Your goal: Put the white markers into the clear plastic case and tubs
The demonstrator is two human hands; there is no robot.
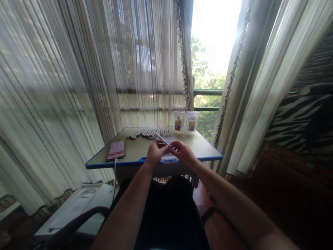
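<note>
Both my hands are together over the front middle of the small table. A slim white marker pen [161,139] slants between them, its upper end pointing away to the left. My left hand [155,152] is closed around its middle, while the fingers of my right hand [184,152] pinch at its near end. What the right fingertips cover there is too small to make out. Behind the hands, several white marker pens [149,132] with dark or coloured ends lie side by side in a row. Something clear and plastic [169,159] lies beneath my hands at the table's edge.
Two clear plastic containers with labels, a left one [178,122] and a right one [191,122], stand at the back right. A blurred-out device [116,150] with a white cable [115,170] lies at the left. The table [201,147] has a blue rim; curtains hang behind.
</note>
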